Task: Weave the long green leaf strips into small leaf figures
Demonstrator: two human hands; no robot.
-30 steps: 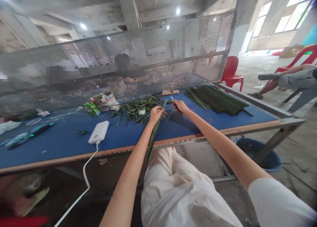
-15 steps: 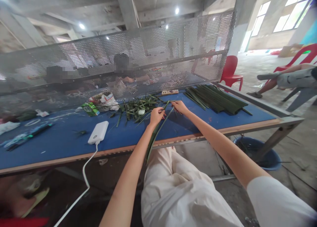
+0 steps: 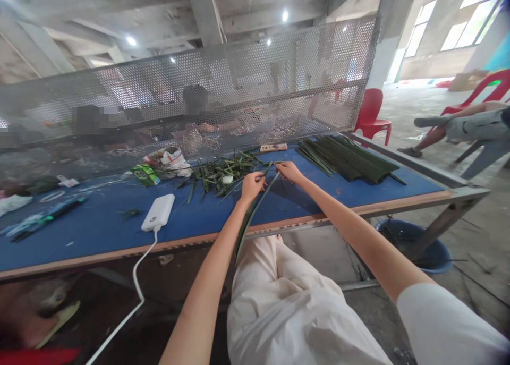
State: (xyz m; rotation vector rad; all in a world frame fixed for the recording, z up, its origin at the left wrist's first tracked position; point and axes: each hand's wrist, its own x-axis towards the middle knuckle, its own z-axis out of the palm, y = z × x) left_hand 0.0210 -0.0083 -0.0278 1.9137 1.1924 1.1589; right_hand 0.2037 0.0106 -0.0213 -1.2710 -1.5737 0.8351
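Long green leaf (image 3: 252, 216) clenched in left hand (image 3: 252, 187), lower end hanging past edge of blue table (image 3: 91, 243). Right hand (image 3: 289, 171) pinched shut near leaf tip, anything between fingers hidden. Bundle of straight leaves (image 3: 346, 160) lying farther right on table, loose leaf scraps (image 3: 219, 176) just left, white power bank (image 3: 158, 212) farther left.

Green leaf (image 3: 252, 217), blue tabletop (image 3: 87, 243), perforated grey screen (image 3: 279, 73)
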